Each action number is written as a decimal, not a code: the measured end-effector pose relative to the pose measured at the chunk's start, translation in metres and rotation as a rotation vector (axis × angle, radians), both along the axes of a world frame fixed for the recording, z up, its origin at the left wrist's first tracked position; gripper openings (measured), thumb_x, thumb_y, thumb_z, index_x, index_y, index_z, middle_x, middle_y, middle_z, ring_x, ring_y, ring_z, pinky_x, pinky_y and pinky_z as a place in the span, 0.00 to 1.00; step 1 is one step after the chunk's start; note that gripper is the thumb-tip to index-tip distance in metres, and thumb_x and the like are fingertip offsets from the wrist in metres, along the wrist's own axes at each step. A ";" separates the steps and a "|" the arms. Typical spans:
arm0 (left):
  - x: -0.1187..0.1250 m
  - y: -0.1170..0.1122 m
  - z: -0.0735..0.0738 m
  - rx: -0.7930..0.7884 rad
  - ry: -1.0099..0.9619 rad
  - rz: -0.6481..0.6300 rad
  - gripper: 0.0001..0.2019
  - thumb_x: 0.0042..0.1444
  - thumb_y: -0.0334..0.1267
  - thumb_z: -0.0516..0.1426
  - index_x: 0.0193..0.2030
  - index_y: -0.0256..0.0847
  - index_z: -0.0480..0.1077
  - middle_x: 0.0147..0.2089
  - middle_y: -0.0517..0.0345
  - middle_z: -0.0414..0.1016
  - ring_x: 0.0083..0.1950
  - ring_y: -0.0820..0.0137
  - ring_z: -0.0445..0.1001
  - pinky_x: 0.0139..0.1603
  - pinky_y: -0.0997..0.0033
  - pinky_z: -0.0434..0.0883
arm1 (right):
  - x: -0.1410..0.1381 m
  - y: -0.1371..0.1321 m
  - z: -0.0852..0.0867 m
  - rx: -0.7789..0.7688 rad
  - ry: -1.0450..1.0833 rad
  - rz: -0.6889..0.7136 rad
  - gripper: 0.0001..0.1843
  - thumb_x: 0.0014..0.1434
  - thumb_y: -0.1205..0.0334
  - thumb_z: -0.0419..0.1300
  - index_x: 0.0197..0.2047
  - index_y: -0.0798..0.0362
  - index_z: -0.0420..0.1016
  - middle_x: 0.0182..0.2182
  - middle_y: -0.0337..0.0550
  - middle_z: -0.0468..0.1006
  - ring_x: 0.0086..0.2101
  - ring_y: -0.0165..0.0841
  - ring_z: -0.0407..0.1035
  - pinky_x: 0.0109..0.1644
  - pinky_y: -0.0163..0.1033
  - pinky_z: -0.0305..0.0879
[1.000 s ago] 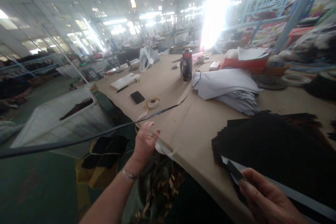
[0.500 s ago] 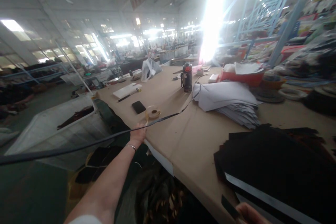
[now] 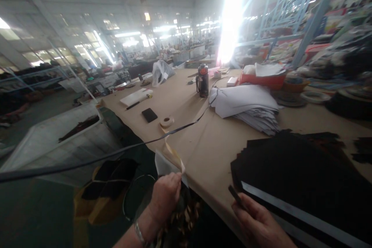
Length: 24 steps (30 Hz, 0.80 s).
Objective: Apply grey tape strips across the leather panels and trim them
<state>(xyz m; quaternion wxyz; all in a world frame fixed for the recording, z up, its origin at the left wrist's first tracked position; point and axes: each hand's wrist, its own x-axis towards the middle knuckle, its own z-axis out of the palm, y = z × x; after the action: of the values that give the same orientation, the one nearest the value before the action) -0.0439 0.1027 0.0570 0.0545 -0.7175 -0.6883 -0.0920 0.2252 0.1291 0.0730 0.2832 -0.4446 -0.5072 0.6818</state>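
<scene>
My left hand (image 3: pixel 165 193), with a bracelet at the wrist, is closed on the end of a strip of pale tape (image 3: pixel 173 154) at the near table edge. This strip stretches back to a tape roll (image 3: pixel 166 122) lying on the brown-covered table (image 3: pixel 200 143). Between the fingers and thumb of my right hand (image 3: pixel 257 215) is a short, dark, flat strip (image 3: pixel 236 195), whose kind I cannot make out. Just beyond that hand lies a stack of black sheets (image 3: pixel 290 174) with a pale band along its near edge.
A thin dark strap (image 3: pixel 139 145) crosses the view over the table. Farther back stand a dark bottle (image 3: pixel 202 81) and a pile of white sheets (image 3: pixel 247 102). A small black pad (image 3: pixel 149 115) lies left of the roll. A white bin (image 3: pixel 66 143) stands on the floor at left.
My left hand has come from beside the roll towards me and right, drawing out the tape. My right hand has risen further into view with the dark strip.
</scene>
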 end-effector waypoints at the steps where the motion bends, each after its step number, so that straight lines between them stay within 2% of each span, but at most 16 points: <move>1: 0.012 -0.005 -0.003 -0.009 -0.001 -0.038 0.10 0.57 0.28 0.52 0.40 0.41 0.73 0.32 0.55 0.77 0.32 0.64 0.76 0.34 0.67 0.73 | -0.008 0.003 0.004 0.009 0.018 -0.010 0.19 0.48 0.44 0.62 0.29 0.53 0.70 0.26 0.39 0.70 0.29 0.31 0.64 0.33 0.32 0.63; 4: 0.039 -0.012 -0.010 -0.029 -0.021 -0.108 0.09 0.55 0.27 0.52 0.37 0.40 0.72 0.30 0.54 0.77 0.30 0.64 0.76 0.29 0.69 0.71 | -0.030 0.015 0.013 0.044 0.006 0.019 0.13 0.47 0.51 0.60 0.28 0.52 0.66 0.22 0.37 0.68 0.26 0.30 0.63 0.30 0.32 0.61; 7: 0.054 -0.013 -0.010 -0.050 -0.071 -0.116 0.06 0.56 0.29 0.52 0.35 0.40 0.71 0.30 0.51 0.78 0.29 0.63 0.77 0.28 0.69 0.69 | -0.049 0.036 0.019 0.126 -0.172 0.122 0.07 0.49 0.61 0.56 0.33 0.53 0.69 0.17 0.33 0.65 0.21 0.29 0.61 0.26 0.32 0.56; 9: 0.060 -0.014 -0.008 -0.067 -0.119 -0.109 0.06 0.58 0.31 0.52 0.36 0.40 0.70 0.30 0.51 0.78 0.30 0.62 0.77 0.27 0.69 0.69 | -0.061 0.052 0.021 0.258 -0.319 0.175 0.08 0.50 0.65 0.55 0.35 0.55 0.72 0.17 0.33 0.66 0.21 0.29 0.61 0.26 0.33 0.54; 12: 0.066 -0.017 -0.005 -0.093 -0.214 -0.110 0.08 0.60 0.32 0.50 0.40 0.41 0.70 0.33 0.51 0.79 0.32 0.62 0.79 0.30 0.69 0.70 | -0.081 0.068 0.021 0.429 -0.507 0.264 0.09 0.51 0.62 0.58 0.35 0.55 0.76 0.21 0.38 0.71 0.25 0.32 0.66 0.28 0.34 0.55; 14: 0.070 -0.020 -0.006 -0.106 -0.284 -0.110 0.09 0.61 0.33 0.49 0.41 0.42 0.69 0.34 0.51 0.79 0.34 0.62 0.79 0.31 0.69 0.70 | -0.093 0.072 0.020 0.488 -0.634 0.334 0.10 0.50 0.58 0.61 0.35 0.53 0.77 0.26 0.43 0.76 0.30 0.36 0.70 0.31 0.36 0.57; 16: 0.074 -0.022 -0.009 -0.114 -0.351 -0.106 0.09 0.61 0.34 0.49 0.42 0.42 0.70 0.35 0.50 0.79 0.35 0.62 0.79 0.32 0.69 0.69 | -0.103 0.071 0.019 0.527 -0.726 0.378 0.10 0.49 0.58 0.62 0.34 0.52 0.78 0.31 0.48 0.78 0.35 0.41 0.72 0.35 0.38 0.60; 19: 0.077 -0.025 -0.012 -0.105 -0.452 -0.107 0.10 0.60 0.35 0.49 0.41 0.42 0.71 0.35 0.49 0.79 0.35 0.61 0.78 0.32 0.69 0.68 | -0.109 0.068 0.016 0.542 -0.740 0.389 0.06 0.50 0.64 0.59 0.32 0.53 0.77 0.34 0.51 0.79 0.39 0.44 0.72 0.39 0.42 0.61; 21: 0.074 -0.026 -0.010 -0.083 -0.530 -0.111 0.10 0.59 0.38 0.50 0.37 0.43 0.72 0.33 0.51 0.79 0.33 0.63 0.77 0.31 0.70 0.67 | -0.109 0.069 0.014 0.524 -0.706 0.371 0.06 0.51 0.69 0.57 0.29 0.53 0.76 0.34 0.51 0.78 0.40 0.44 0.72 0.41 0.42 0.61; 24: 0.056 -0.019 -0.001 -0.005 -0.670 -0.042 0.11 0.58 0.42 0.52 0.30 0.43 0.73 0.27 0.55 0.74 0.30 0.67 0.73 0.30 0.70 0.65 | -0.104 0.071 0.011 0.453 -0.603 0.341 0.07 0.52 0.71 0.57 0.24 0.54 0.71 0.29 0.47 0.76 0.38 0.40 0.71 0.40 0.39 0.61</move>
<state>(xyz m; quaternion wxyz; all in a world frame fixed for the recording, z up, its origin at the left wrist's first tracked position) 0.0124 0.0834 0.0560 -0.1787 -0.6617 -0.6531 -0.3221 0.1217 0.2001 0.0839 0.0955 -0.4604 -0.7712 0.4293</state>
